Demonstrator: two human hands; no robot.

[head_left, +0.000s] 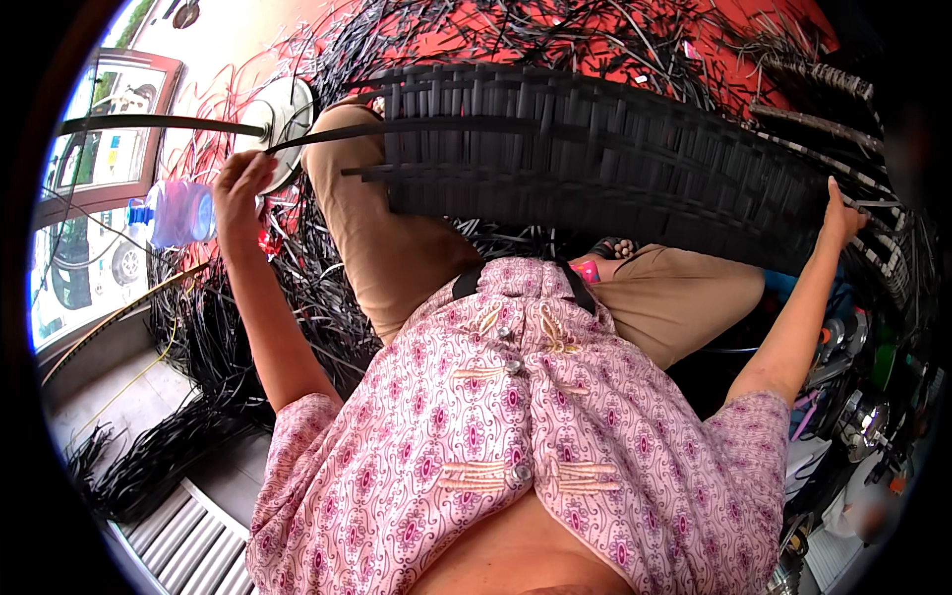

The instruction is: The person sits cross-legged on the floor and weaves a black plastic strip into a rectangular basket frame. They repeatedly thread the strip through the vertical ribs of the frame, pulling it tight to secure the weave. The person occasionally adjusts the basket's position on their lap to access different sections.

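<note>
Our left fingers are pinched together on a long black strip, which runs from them into the woven mat. Our right fingers are at the mat's far right end with the thumb up, but we cannot tell how tightly they grip it. The mat spreads in front of us, bent like a bow, from beside our left knee to past our right leg.

We think a lot of the mat is done, because many rows sit close together. Some work looks left: the strip in our left fingers hangs free of the mat, another short end pokes out below it, and small gaps show near the top left.

The bottom edge is smoother than the left side, where the ends stick out. On the left we have some room between our hand and our knee, but a white round base is just behind the strip. Loose black strips lie past the top edge on the red floor. On the right it is tight, since black-and-white woven pieces crowd close to our hand.
</note>
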